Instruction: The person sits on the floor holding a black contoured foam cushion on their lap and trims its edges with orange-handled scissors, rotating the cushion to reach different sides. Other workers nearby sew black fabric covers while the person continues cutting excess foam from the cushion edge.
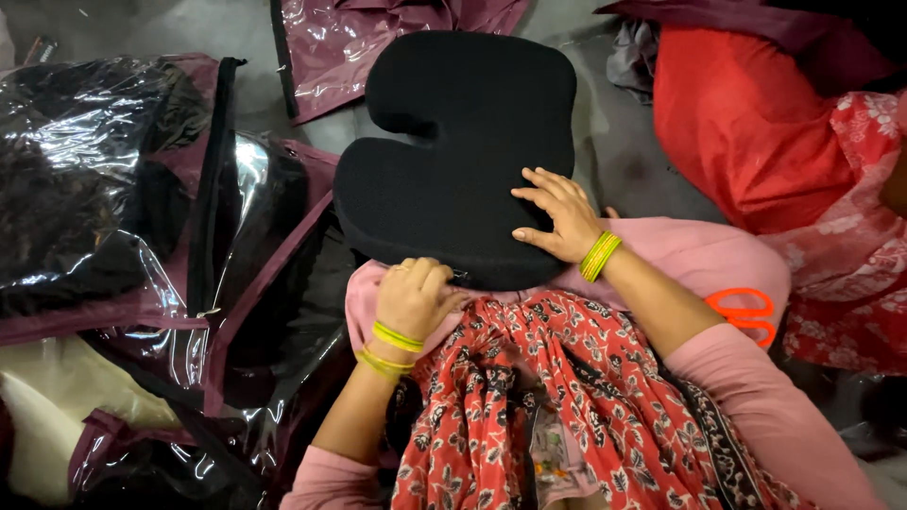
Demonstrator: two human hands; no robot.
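Black notched foam cushion [453,156]: on lap, far end over grey floor [614,142]. Left hand [413,297]: clenched on cushion's near edge. Right hand [559,215]: open, fingers spread flat on cushion. Clear maroon-trimmed zip bags [142,236]: stacked left. Orange scissors [742,312]: right, on pink cloth.

black u-shaped foam cushion [453,161] on pink-clad lap, right hand [559,215] flat on its lower edge, left hand [413,297] gripping its near rim, clear maroon-trimmed plastic zip bags [142,246] piled alongside, orange scissors [742,314] near the right forearm

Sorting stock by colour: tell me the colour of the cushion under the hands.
The cushion is plain black, with no pattern; the head view shows it best.
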